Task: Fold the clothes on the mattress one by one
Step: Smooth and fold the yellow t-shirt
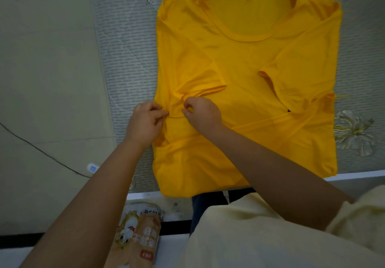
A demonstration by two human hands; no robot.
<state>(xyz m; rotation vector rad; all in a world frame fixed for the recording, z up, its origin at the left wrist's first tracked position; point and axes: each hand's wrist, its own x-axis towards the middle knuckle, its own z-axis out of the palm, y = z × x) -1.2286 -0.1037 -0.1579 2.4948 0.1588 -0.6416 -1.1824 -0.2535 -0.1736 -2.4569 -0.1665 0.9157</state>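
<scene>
A bright yellow T-shirt [245, 63] lies spread on the grey patterned mattress [129, 44], collar at the far end, hem near the front edge. Both short sleeves are folded inward over the body. My left hand [145, 121] pinches the shirt's cloth at its left side, about halfway down. My right hand [203, 114] pinches the same bunched fold just to the right, fingers curled, close to the left hand. The cloth wrinkles between the two hands.
The mattress front edge [354, 174] runs just below the hem. A pale floor [45, 80] with a black cable [41, 151] and a small white device [92, 167] lies to the left. A printed bag [137, 234] stands by my left forearm.
</scene>
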